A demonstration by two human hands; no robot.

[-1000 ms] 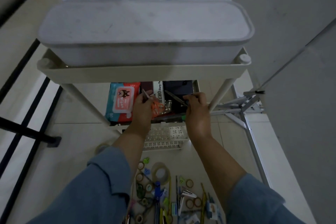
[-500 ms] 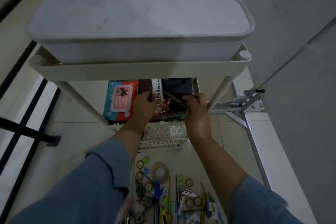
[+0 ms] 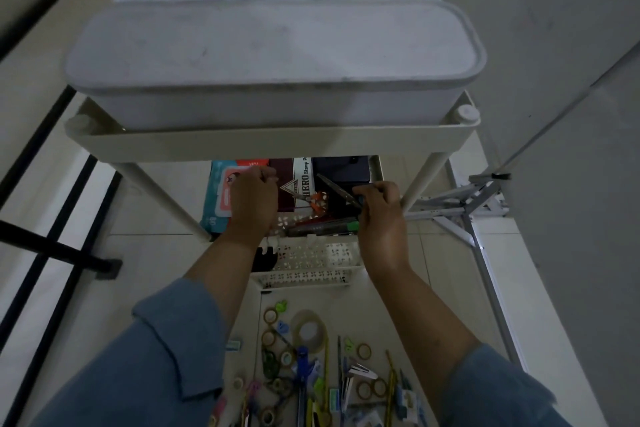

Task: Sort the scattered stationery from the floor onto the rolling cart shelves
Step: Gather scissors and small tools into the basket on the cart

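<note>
Dark scissors (image 3: 337, 188) sit over cart's lower shelf (image 3: 375, 166), long axis diagonal, blades pointing up-left, away from the person. Right hand (image 3: 379, 215), palm down, pinches handle end. Left hand (image 3: 254, 199) has curled fingers, grip unclear.

A maroon-and-white box (image 3: 294, 184) is showing "HERO" in bold capitals with "Stamp P" beside it, the remaining letters running under the upper cart tray (image 3: 270, 146). At its 9 o'clock, a wipes pack (image 3: 218, 194) is carrying print too blurred to read.
</note>
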